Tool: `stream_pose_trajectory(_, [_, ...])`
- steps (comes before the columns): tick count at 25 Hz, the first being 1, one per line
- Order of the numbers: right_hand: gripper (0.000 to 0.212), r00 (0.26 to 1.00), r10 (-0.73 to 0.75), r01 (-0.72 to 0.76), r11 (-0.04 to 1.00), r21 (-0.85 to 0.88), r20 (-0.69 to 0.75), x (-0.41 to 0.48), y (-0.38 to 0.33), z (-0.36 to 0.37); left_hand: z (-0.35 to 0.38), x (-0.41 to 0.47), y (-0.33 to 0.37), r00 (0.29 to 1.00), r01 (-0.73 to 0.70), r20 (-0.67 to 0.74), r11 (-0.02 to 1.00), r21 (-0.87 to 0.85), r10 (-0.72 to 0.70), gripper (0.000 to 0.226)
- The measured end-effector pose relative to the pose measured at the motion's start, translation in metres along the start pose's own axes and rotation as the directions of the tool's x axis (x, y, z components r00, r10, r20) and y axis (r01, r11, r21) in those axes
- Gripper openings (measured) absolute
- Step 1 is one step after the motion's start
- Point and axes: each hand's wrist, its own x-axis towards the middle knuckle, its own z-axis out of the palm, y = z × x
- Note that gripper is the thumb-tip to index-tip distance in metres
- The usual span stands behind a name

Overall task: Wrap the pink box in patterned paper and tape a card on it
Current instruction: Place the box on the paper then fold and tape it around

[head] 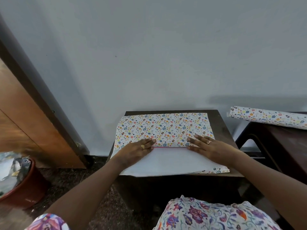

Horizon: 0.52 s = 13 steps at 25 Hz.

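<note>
Head view looks down on a small dark table point(221, 125) standing against a pale wall point(149, 55), with the patterned paper point(164, 128) spread across most of its top. The far part of the sheet shows its printed side and lies folded toward the person, while the near part shows its white reverse point(167, 161) and reaches the table's front edge, one printed corner turned up at the near right. Of the pink box point(170, 147) only a thin pink strip shows, along the edge of the printed flap between the two hands; the rest is covered by the paper, in the middle of the table. The left hand point(137, 150) lies flat with straight fingers, its fingertips pressing on the edge of the printed flap, a ring point(142, 146) on one finger. The right hand point(211, 146) lies flat likewise, fingers spread and straight, pressing the same edge further right, and it too wears a ring. Neither hand grips anything. To the right a roll of the same paper point(269, 117) rests on a second dark table point(290, 146). At the left are a wooden door point(25, 122) and a reddish pot point(28, 188) on the floor
</note>
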Motion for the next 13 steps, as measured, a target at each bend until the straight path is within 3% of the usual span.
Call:
stream_pose_trajectory(2, [0.051, 1.000, -0.027, 0.027, 1.000, -0.006, 0.002, -0.004, 0.008, -0.007, 0.001, 0.002, 0.002, 0.998, -0.011, -0.061, 0.999, 0.031, 0.013, 0.019])
stream_pose_trajectory(5, [0.039, 0.997, -0.070, 0.071, 0.997, 0.024, -0.017, 0.004, 0.012, -0.033, 0.002, 0.007, 0.006, 0.998, 0.019, -0.057, 0.999, 0.029, -0.017, 0.012])
stream_pose_trajectory(8, [0.034, 0.992, 0.088, -0.084, 0.995, 0.050, -0.086, 0.038, 0.015, -0.057, 0.004, 0.006, 0.005, 0.999, -0.002, -0.046, 0.997, 0.084, 0.006, 0.031])
stream_pose_trajectory(10, [0.045, 0.978, 0.188, -0.175, 0.975, 0.139, -0.090, 0.071, 0.005, -0.056, 0.006, 0.005, 0.004, 0.994, -0.042, -0.096, 0.989, 0.139, 0.055, 0.034])
stream_pose_trajectory(11, [0.045, 0.974, 0.223, -0.210, 0.958, 0.196, -0.043, 0.088, -0.003, -0.052, 0.006, 0.005, 0.005, 0.993, -0.051, -0.103, 0.989, 0.142, 0.065, 0.038])
stream_pose_trajectory(13, [0.044, 0.943, 0.223, -0.290, 0.914, 0.284, 0.247, 0.114, -0.020, -0.041, 0.003, 0.004, 0.006, 0.995, -0.061, -0.073, 0.987, 0.151, 0.072, 0.042])
